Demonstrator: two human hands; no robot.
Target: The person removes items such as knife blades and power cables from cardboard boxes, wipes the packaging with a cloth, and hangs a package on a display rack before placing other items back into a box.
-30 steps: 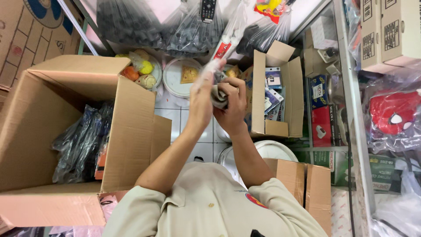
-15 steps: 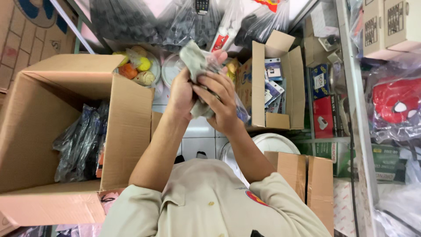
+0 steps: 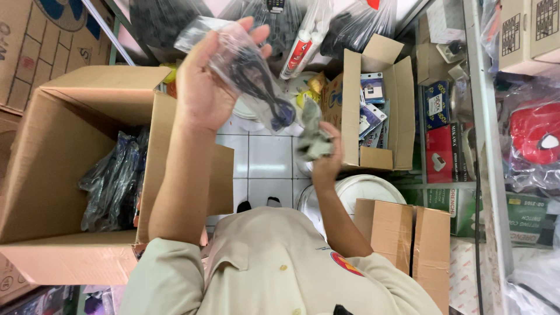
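- Well, the left hand is raised high, its fingers spread behind and curled round a clear plastic bag that holds a coil of dark cable
- The bag hangs above the white tiled floor, up and to the right of the big open carton, with its lower end drooping toward the other hand
- The right hand sits lower, further right of the carton, fingers closed on a crumpled grey wad that looks like cloth or more plastic; I can't say which
- Inside the big open carton lie several similar bagged cables, piled against its right wall
- Further right of the carton stands a smaller open box with small packaged goods standing in it, and nearer the person a white round lid or basin beside a closed brown box
- To handle this well, I'd judge the bag wants a firmer pinch near its top, since the thin film is slippery and the heavy coil sits at the bottom
- Keeping the wad clear of the bag's tail would stop the two from tangling
- The crowded floor leaves little room, so any movement toward the carton should stay over its open flaps
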